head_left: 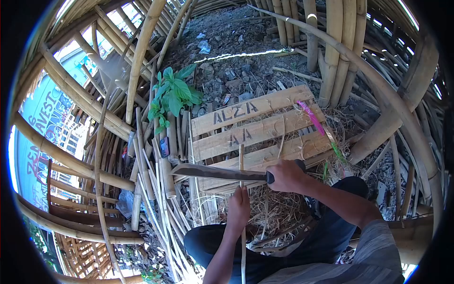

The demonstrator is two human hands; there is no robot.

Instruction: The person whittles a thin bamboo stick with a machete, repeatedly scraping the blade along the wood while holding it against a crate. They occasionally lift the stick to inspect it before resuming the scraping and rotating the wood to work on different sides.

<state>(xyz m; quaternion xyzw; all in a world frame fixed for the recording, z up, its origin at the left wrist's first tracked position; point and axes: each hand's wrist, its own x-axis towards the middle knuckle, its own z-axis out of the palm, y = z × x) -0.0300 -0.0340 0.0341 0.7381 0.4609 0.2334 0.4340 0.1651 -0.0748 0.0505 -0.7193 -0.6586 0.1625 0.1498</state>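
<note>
My right hand (285, 176) is wrapped round the handle of a machete (220, 173), whose long broad blade points left across the view. Closed in front of my lap, my left hand (239, 204) grips a thin bamboo strip (241, 161) that runs upright through the fingers and down toward my body. The blade crosses this strip just above the left hand. Behind both hands lies a slatted wooden crate panel (250, 130) with stencilled letters and curled shavings on it. A pink and green strand (312, 118) lies over its right side.
Split bamboo strips (161, 208) are heaped at my left, beside a leafy green plant (175, 92). Thick bamboo poles (343, 52) stand at the right. Shavings (269, 208) cover the ground before me. A blue lettered banner (40, 128) hangs beyond the left frame.
</note>
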